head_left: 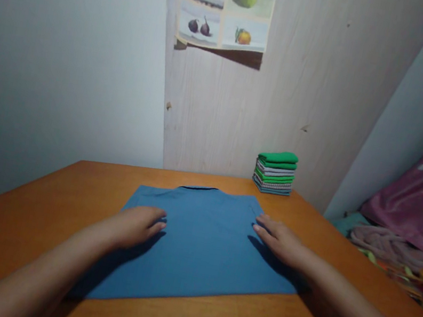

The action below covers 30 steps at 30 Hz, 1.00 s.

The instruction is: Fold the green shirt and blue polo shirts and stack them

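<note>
A blue garment (195,253) lies spread flat in the near middle of the bench (47,190), and a stack of folded cloths (274,173) stands at the far right. The left hand (140,226) is over its left part with the fingers loosely bent and the thumb apart, and the right hand (278,239) is over its right side with the fingers stretched; both are open and appear to grip nothing, though I cannot tell whether the fingertips touch the fabric. The garment should be light, soft and easy to wrinkle, not fragile, so I judge it best pinched at two opposite edges.
</note>
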### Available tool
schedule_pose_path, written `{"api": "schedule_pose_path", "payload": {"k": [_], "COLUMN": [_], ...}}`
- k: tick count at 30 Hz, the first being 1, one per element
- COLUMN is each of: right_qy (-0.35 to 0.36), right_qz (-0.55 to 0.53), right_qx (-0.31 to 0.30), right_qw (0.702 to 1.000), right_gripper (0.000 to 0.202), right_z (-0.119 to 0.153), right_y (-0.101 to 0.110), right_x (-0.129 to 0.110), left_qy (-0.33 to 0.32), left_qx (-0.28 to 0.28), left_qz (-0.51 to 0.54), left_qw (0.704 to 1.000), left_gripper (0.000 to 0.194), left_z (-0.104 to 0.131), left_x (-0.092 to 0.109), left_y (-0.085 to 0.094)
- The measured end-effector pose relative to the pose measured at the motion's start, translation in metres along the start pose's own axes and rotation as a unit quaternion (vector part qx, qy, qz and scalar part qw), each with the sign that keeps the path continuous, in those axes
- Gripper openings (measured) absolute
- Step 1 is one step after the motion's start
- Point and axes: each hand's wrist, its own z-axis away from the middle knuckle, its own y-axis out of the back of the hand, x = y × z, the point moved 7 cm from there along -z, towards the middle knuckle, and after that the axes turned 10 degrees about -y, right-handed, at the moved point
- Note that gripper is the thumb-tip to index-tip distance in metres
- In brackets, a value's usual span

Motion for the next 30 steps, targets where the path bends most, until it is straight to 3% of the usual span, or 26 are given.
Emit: {"api": "schedule_pose_path", "payload": {"k": [4,9,14,19,22,24,27,30], "right_qy": [0.017,-0.013,-0.028,-0.022,-0.004,0.014,0.033,0.052], "right_qz": [0.029,0.094,0.108,0.127,0.099,0.078,0.045,-0.009], "right_qx": [0.006,-0.069,-0.085,-0.102,-0.085,-0.07,-0.047,-0.026], "right_qw": [0.999,0.993,0.99,0.986,0.991,0.994,0.997,0.998], "right_gripper": [0.076,0.086,0.086,0.076,0.061,0.055,0.045,0.024], "right_z": [-0.031,-0.038,-0.033,-0.051,-0.072,-0.088,-0.111,-0.134], "right_y": [-0.012,-0.044,-0.046,-0.03,-0.017,-0.012,-0.01,-0.018], "right_x": [-0.018,-0.001,0.017,0.009,-0.013,-0.036,-0.072,-0.103], "left_qy": [-0.082,-0.109,-0.088,-0.081,-0.081,-0.084,-0.094,-0.115], "left_qx": [0.01,0.039,0.009,0.031,0.05,0.094,0.159,0.162], "left_qz": [-0.007,-0.023,0.008,0.026,0.028,0.021,0.003,-0.002], "left_qw": [0.997,0.993,0.996,0.996,0.995,0.992,0.983,0.98], "left_gripper": [0.036,0.051,0.072,0.076,0.076,0.071,0.049,0.032], "left_z": [-0.065,-0.108,-0.107,-0.098,-0.096,-0.094,-0.091,-0.091], "left_x": [0.019,0.022,0.01,0.009,0.012,0.015,0.019,0.019], "left_y": [-0.007,-0.033,-0.073,-0.083,-0.079,-0.071,-0.059,-0.059]}}
